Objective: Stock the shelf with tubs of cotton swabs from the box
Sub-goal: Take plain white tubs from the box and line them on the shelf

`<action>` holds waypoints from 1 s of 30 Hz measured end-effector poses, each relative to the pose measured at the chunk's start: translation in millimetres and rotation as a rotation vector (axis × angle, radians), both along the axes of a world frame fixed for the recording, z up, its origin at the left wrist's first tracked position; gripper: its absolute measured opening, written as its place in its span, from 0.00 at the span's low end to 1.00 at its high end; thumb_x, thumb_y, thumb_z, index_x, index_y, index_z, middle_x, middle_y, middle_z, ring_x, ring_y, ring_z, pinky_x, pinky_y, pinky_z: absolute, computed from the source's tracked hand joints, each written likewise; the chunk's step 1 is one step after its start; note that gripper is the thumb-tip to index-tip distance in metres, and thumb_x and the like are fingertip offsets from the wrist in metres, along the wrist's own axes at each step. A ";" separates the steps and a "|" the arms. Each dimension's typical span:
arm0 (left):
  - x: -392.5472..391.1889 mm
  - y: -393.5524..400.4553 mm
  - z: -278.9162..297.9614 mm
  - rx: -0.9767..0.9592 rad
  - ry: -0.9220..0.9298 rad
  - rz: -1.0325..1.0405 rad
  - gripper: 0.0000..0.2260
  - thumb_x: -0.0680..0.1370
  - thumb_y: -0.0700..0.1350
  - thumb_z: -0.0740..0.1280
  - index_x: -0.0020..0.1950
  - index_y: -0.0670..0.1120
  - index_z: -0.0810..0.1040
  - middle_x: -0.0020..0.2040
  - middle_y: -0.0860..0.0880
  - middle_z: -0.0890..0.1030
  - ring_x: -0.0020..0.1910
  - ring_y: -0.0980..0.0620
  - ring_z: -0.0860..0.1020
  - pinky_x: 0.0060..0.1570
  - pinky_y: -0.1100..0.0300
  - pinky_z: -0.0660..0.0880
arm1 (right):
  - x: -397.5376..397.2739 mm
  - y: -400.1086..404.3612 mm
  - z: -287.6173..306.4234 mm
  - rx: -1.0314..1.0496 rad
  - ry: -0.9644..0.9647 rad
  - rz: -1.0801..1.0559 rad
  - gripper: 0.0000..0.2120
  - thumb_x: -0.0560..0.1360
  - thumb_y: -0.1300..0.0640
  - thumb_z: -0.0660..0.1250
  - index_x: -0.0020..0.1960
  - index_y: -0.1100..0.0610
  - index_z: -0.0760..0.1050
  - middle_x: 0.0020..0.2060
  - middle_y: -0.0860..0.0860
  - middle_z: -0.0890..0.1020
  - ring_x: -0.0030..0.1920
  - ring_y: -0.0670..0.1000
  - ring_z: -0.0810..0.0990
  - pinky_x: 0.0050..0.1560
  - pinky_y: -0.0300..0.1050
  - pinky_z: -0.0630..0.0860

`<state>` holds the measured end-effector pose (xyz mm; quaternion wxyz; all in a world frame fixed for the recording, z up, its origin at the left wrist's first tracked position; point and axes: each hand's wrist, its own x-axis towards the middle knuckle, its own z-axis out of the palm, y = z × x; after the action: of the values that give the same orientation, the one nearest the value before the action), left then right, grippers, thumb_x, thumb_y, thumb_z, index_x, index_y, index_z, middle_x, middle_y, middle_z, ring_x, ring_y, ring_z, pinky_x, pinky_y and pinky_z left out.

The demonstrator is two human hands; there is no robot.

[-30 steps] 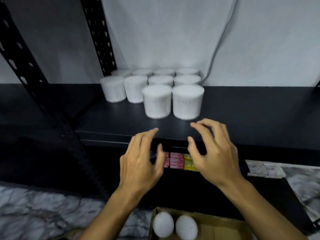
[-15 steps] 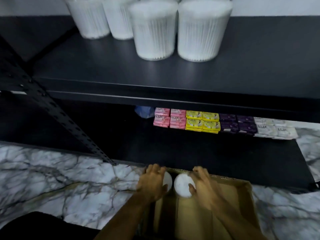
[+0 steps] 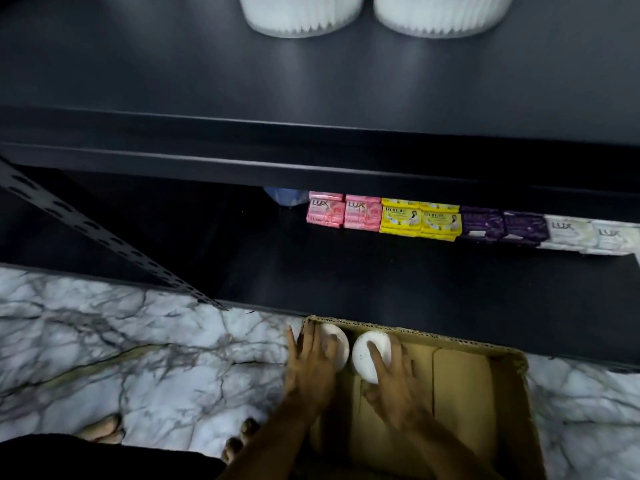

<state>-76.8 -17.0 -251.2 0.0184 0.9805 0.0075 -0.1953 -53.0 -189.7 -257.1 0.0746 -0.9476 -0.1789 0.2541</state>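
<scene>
Up on the shelf (image 3: 311,81), two tubs already stocked (image 3: 301,15) stand side by side at the top edge of view, so stocking is under way, and the board's front stretch lies bare before them. Down on the marble floor (image 3: 104,358), the cardboard box (image 3: 502,403) sits against the rack's bottom edge, and it looks nearly spent: only two tubs show, tucked into its far left corner, the rest bare cardboard. Both are being collected now! The left hand (image 3: 310,368) reaches over the left wall, fingers draped on the left tub (image 3: 339,341); whether it has closed round it I cannot tell. The right hand (image 3: 394,386) lies fingers-forward, curling over the right tub (image 3: 372,348). Neither looks lifted yet.
</scene>
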 end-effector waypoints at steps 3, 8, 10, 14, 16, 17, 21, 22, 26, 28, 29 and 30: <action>1.4 -3.8 -2.4 0.033 0.009 0.000 0.29 0.61 0.49 0.76 0.60 0.44 0.78 0.58 0.31 0.77 0.61 0.31 0.74 0.67 0.29 0.52 | -1.8 -5.4 -1.4 -0.017 -0.036 0.003 0.45 0.53 0.41 0.76 0.67 0.51 0.68 0.61 0.61 0.72 0.45 0.57 0.80 0.37 0.47 0.80; 3.2 -3.6 3.3 0.107 0.121 -0.096 0.30 0.67 0.49 0.65 0.69 0.44 0.68 0.62 0.37 0.73 0.65 0.36 0.68 0.66 0.32 0.29 | -4.4 -13.3 0.8 -0.058 -0.024 0.012 0.44 0.51 0.41 0.78 0.65 0.52 0.72 0.56 0.62 0.78 0.45 0.59 0.80 0.37 0.50 0.79; 2.9 -0.2 8.4 0.146 0.114 -0.096 0.32 0.70 0.51 0.64 0.73 0.44 0.62 0.68 0.35 0.68 0.71 0.34 0.60 0.64 0.33 0.25 | -1.7 -13.7 4.6 -0.038 -0.032 -0.002 0.41 0.57 0.40 0.75 0.67 0.50 0.71 0.64 0.63 0.72 0.56 0.63 0.76 0.44 0.54 0.79; 2.0 0.6 19.3 0.155 0.073 -0.134 0.35 0.77 0.53 0.63 0.78 0.44 0.50 0.74 0.30 0.57 0.75 0.34 0.53 0.68 0.30 0.36 | 3.2 -11.6 9.3 0.073 0.007 -0.016 0.39 0.71 0.41 0.65 0.76 0.47 0.50 0.74 0.57 0.52 0.72 0.57 0.56 0.64 0.46 0.67; 1.9 0.3 23.2 0.140 0.059 -0.131 0.35 0.77 0.54 0.63 0.77 0.44 0.51 0.72 0.32 0.60 0.71 0.34 0.61 0.68 0.29 0.38 | 5.3 -12.1 10.8 0.108 0.014 -0.012 0.38 0.73 0.42 0.63 0.76 0.47 0.48 0.74 0.55 0.52 0.71 0.55 0.56 0.65 0.45 0.66; 2.1 0.9 23.2 0.127 0.056 -0.127 0.35 0.77 0.55 0.63 0.77 0.45 0.52 0.71 0.34 0.62 0.69 0.35 0.64 0.69 0.29 0.37 | 5.7 -12.2 11.3 0.114 0.020 -0.006 0.38 0.74 0.42 0.63 0.76 0.47 0.48 0.74 0.55 0.52 0.71 0.55 0.56 0.65 0.45 0.65; -0.6 2.8 26.6 0.053 0.058 -0.101 0.38 0.73 0.62 0.64 0.77 0.47 0.54 0.70 0.38 0.62 0.69 0.39 0.62 0.72 0.38 0.47 | 5.3 -18.1 21.6 0.116 0.021 0.020 0.37 0.74 0.44 0.64 0.77 0.47 0.49 0.75 0.55 0.49 0.73 0.55 0.53 0.68 0.45 0.62; -2.1 3.7 31.3 0.004 0.051 -0.063 0.39 0.72 0.62 0.66 0.77 0.48 0.54 0.71 0.39 0.61 0.69 0.40 0.62 0.72 0.42 0.54 | 4.8 -21.2 26.7 0.114 0.023 0.041 0.37 0.74 0.45 0.64 0.77 0.47 0.48 0.75 0.54 0.47 0.73 0.55 0.52 0.69 0.45 0.62; -7.3 12.2 53.8 -0.185 0.044 0.095 0.43 0.69 0.60 0.71 0.77 0.51 0.53 0.73 0.41 0.56 0.70 0.41 0.62 0.62 0.50 0.72 | 5.8 -31.3 50.4 0.169 -0.024 0.079 0.38 0.72 0.43 0.65 0.76 0.45 0.50 0.74 0.50 0.48 0.72 0.53 0.56 0.67 0.42 0.64; -8.3 16.4 67.8 -0.237 0.003 0.129 0.41 0.68 0.61 0.71 0.75 0.53 0.55 0.72 0.43 0.57 0.67 0.42 0.67 0.60 0.50 0.73 | 8.3 -31.2 66.9 0.198 -0.080 0.092 0.38 0.71 0.42 0.65 0.76 0.45 0.52 0.74 0.50 0.48 0.72 0.53 0.55 0.68 0.42 0.65; -8.6 18.1 75.9 -0.268 -0.023 0.146 0.40 0.68 0.62 0.70 0.74 0.53 0.56 0.71 0.44 0.59 0.65 0.42 0.69 0.59 0.51 0.74 | 10.0 -29.9 77.0 0.218 -0.096 0.090 0.37 0.71 0.42 0.65 0.76 0.46 0.54 0.75 0.51 0.49 0.72 0.53 0.54 0.68 0.43 0.65; -8.7 19.7 85.2 -0.294 -0.056 0.158 0.39 0.68 0.63 0.70 0.73 0.54 0.57 0.69 0.45 0.60 0.64 0.43 0.71 0.59 0.53 0.74 | 11.2 -28.4 87.2 0.238 -0.111 0.088 0.37 0.71 0.42 0.65 0.75 0.46 0.55 0.75 0.52 0.49 0.72 0.54 0.54 0.68 0.44 0.65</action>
<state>-85.4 2.6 -166.0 0.1770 0.9687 0.0555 -0.1647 -41.8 -218.1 -169.9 0.1650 -0.9359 -0.2530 0.1811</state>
